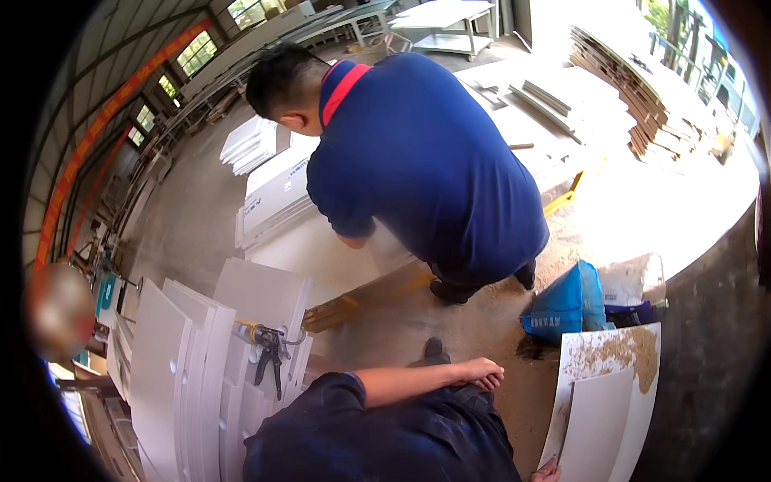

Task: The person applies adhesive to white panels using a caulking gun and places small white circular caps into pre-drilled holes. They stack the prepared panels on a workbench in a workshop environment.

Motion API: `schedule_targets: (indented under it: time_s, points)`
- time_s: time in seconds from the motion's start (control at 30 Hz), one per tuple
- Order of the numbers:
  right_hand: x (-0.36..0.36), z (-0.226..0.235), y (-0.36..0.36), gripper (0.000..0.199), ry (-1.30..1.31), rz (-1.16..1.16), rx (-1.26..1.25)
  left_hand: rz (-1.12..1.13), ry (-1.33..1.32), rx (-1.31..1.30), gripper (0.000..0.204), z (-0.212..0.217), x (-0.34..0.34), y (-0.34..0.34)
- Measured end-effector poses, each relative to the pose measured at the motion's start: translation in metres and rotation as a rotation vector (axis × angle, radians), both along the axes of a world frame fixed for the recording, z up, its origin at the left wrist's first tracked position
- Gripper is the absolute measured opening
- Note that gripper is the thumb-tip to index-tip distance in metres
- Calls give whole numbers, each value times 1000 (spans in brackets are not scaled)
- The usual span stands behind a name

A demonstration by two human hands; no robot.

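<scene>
White panel: the flat white board (601, 418) that my right fingers touch stands at about 4 o'clock from the middle of my view, leaning on the concrete floor (474, 321), its long edge running up toward 1 o'clock.
Panel top: sawdust (622, 349) lies scattered across its upper end.
Right hand: only my fingertips (548, 472) show at the very bottom edge, at 5 o'clock, laid against the panel's lower left corner; how far they are curled I cannot tell, since the rest of the hand is cut off.
Left hand: my left hand (480, 373) sits just below centre, at 6 o'clock, fingers loosely bent and resting on my dark trouser leg (401, 438); it holds nothing that I can see.
Blue sack: a blue bag (566, 305) lies on the floor at 12 o'clock from the panel, just beyond its top edge.
Co-worker: a person in a blue shirt (418, 153) bends over at 12 o'clock from my left hand, arm reaching down to a large white sheet (321, 249) on the floor.
Stacked boards: upright white boards (193, 361) stand at 9 o'clock, well apart from the panel.
Caulking gun: a dark-handled gun (269, 349) hangs across the tops of those boards.
Far stack: brown sheets (642, 104) are piled at 2 o'clock, near the bright doorway.
</scene>
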State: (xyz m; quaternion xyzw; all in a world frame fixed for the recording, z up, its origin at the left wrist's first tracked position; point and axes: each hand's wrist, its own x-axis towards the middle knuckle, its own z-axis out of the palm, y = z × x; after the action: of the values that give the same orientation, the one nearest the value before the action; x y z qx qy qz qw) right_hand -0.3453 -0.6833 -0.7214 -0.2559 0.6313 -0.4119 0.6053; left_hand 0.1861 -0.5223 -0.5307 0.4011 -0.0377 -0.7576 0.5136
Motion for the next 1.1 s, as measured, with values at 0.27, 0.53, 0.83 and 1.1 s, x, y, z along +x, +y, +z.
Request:
schedule_targets:
  time_s: [0.27,0.53,0.83,1.1]
  points:
    - [306,161,-4,54,188,729,91,-454,-441,-364,41,67,59,-9]
    - [538,237,59,52,206,1417,-17,-654,-740,-842,54,205,195,32]
    - [678,298,128,50,79,2137,-220,-402,-810,-1014,46,346,263,124]
    - [728,323,147,48,-117,2626,-372,-21,-839,-1248,52,369,280,171]
